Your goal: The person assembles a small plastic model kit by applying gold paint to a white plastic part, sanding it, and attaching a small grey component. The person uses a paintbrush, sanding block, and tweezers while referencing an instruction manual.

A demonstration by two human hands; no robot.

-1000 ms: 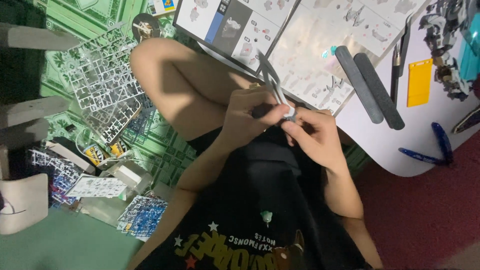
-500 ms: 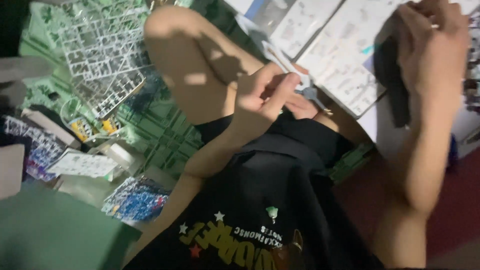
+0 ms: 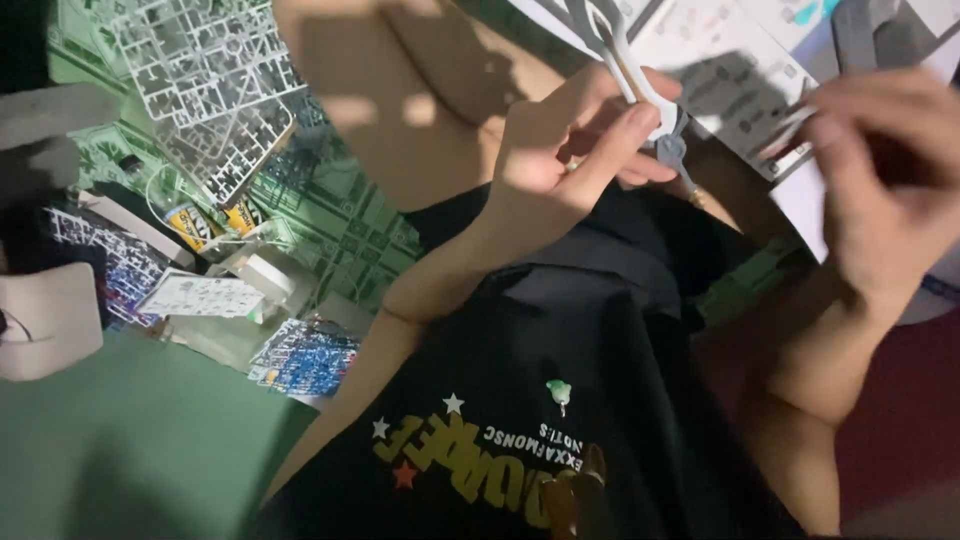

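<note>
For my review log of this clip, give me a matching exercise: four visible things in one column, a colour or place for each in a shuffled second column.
Things:
1. left hand
2. right hand
3. blue parts sprue
4. small green piece

Descriptions:
A. lying on the black shirt
B. raised over the instruction sheet, apart from the tool
C. on the floor, left of the forearm
D. gripping white-handled nippers

Pairs: 1-D, 2-B, 3-C, 4-A

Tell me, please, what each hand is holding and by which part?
The left hand grips pale nippers by their handles. The right hand is blurred; whether it holds anything cannot be told.
</note>
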